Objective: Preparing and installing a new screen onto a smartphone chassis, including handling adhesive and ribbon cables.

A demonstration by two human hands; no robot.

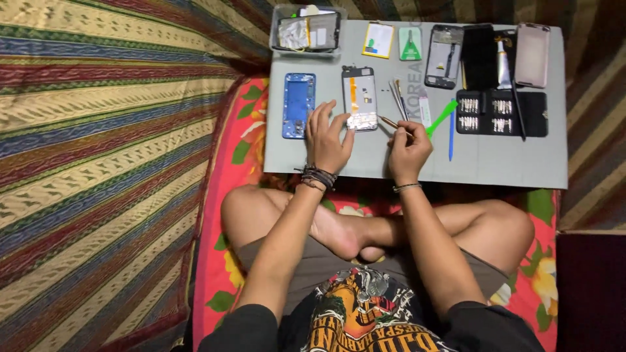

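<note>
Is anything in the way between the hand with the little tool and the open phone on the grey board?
Nothing visible: the right hand points its thin tool at the opened phone, with only bare grey board between.

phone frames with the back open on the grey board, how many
3: a blue frame beside the left hand, a silver frame under that hand's fingertips, a dark frame along the top edge. The tray may hide more.

Light from above, brightest on grey desk (pixel 495 163) and far centre; right edge and near-right corner fall dark. Soft shadows under hands. Mild glare on phone screens. Sharp centre, slight softness and bending at edges.
</note>
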